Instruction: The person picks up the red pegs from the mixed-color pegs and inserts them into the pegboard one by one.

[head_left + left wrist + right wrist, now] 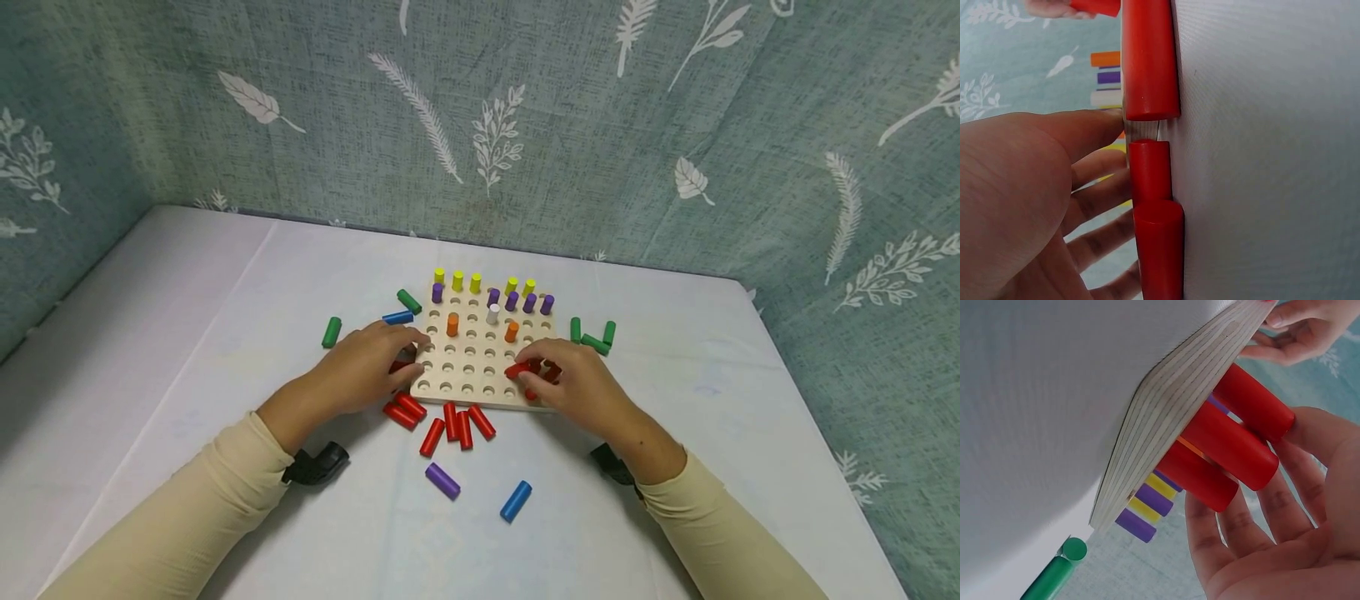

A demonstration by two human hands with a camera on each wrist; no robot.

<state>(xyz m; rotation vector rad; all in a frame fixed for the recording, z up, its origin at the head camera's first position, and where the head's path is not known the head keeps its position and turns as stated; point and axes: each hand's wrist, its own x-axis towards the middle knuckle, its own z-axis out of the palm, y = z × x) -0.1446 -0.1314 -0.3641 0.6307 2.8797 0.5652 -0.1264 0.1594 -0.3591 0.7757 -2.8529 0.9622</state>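
A pale wooden pegboard (478, 360) with rows of round holes lies in the middle of the table. At its near right corner my right hand (588, 383) pinches a red peg (516, 370), which leans above the holes. Beside that peg, more red pegs (1232, 447) stand up from the board, partly covered by the hand in the head view. My left hand (371, 362) is at the board's left edge, fingers loosely bent, thumb by the edge. One red peg (400, 366) shows between its thumb and fingers; the left wrist view shows no grip on it.
Yellow pegs (476, 283), purple pegs (530, 303), orange pegs (452, 325) and a white peg (492, 314) stand in the board. Several loose red pegs (465, 431) lie in front, with a purple peg (442, 481) and blue peg (516, 501). Green pegs (596, 344) lie at both sides.
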